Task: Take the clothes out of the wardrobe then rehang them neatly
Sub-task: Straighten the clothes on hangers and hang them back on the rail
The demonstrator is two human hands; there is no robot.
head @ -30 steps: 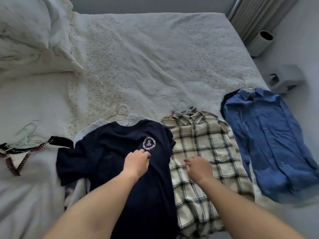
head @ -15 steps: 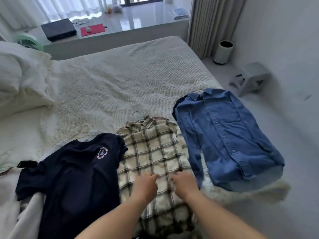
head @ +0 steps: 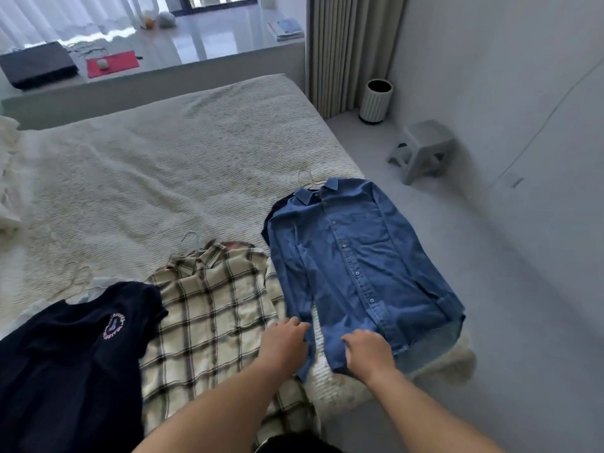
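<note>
Two hands at blue denim shirt hem | left hand on sleeve cuff, right hand pinching hem, fingers curled | shirt overhangs bed edge

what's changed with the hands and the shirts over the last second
Both hands moved right across the bed: from the navy tee and plaid shirt onto the blue shirt. The left hand now touches its sleeve, and the right hand grips its hem. All three shirts lie where they were.
</note>
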